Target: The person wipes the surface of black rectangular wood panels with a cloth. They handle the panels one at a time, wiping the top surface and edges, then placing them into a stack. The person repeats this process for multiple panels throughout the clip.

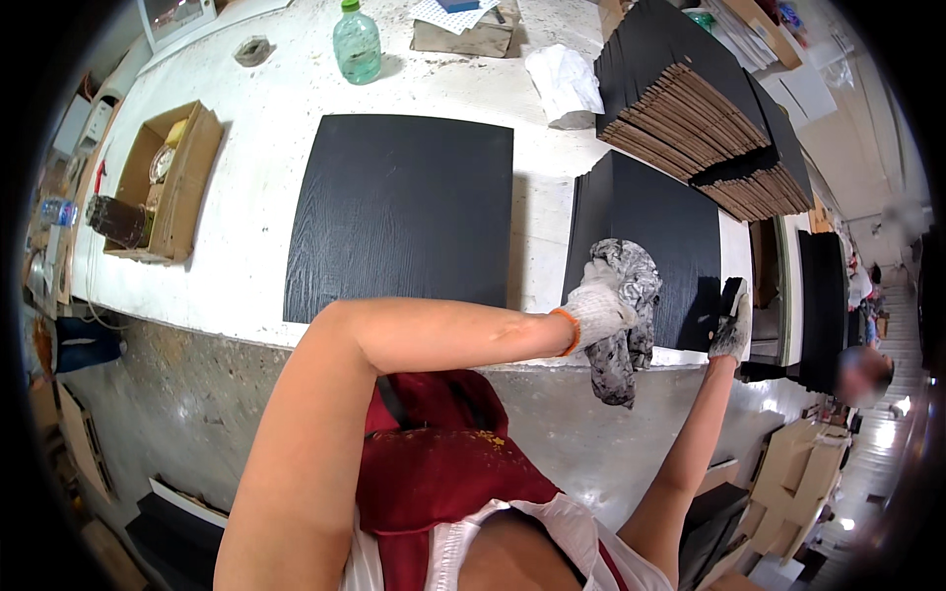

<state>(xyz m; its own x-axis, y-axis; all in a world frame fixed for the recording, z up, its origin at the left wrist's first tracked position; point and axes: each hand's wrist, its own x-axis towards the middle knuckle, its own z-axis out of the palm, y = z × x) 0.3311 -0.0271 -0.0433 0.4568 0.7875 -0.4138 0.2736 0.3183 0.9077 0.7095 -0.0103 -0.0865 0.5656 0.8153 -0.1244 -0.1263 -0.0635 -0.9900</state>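
My left hand (pixel 597 313), in a pale knit glove with an orange cuff, is closed on a rag (pixel 631 270) smeared black and grey. The rag lies on the top panel of a low stack of black panels (pixel 665 222) and hangs over its front edge. My right hand (pixel 729 337) is at the front right corner of that stack, in a white glove stained black. Its dark fingers point away from me and look stretched out. To the left, a single black panel (pixel 404 212) with a wood-grain surface lies flat on the white table (pixel 251 197).
A taller stack of black panels with brown edges (pixel 680 108) stands behind at the right. A white cloth (pixel 564 84), a green bottle (pixel 357 44) and a block (pixel 463 37) are at the back. An open cardboard box (pixel 182 187) holding a dark jar (pixel 116 221) sits left.
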